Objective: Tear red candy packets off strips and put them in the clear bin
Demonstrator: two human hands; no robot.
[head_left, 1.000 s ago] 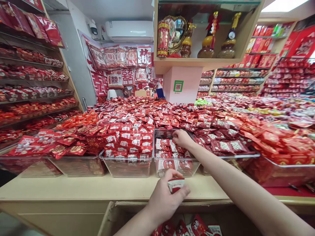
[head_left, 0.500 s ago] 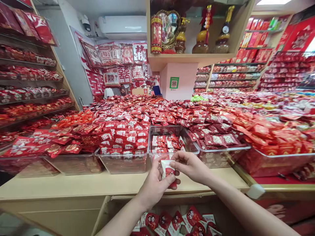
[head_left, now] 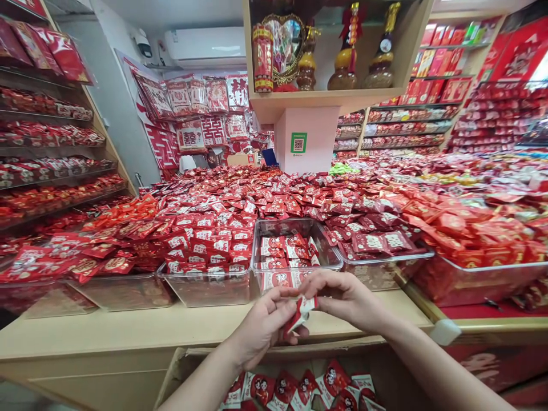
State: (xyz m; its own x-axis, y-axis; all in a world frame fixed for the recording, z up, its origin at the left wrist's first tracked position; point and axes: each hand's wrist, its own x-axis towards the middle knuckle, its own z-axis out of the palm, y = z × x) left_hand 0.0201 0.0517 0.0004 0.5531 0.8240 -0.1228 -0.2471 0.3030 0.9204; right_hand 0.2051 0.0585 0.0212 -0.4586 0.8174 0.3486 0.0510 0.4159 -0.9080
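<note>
Head view: right hand is now out of the bin, pinching the end of a packet. Left hand grips it too, packet now tilted; both hands occupied.

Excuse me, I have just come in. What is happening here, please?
A person holds a small red-and-white packet in the left hand, with the right hand's fingertips at its upper end. Just beyond the hands, a clear bin holding red-and-white packets stands on the counter. Below the hands, an open cardboard box contains more red-and-white packets.
</note>
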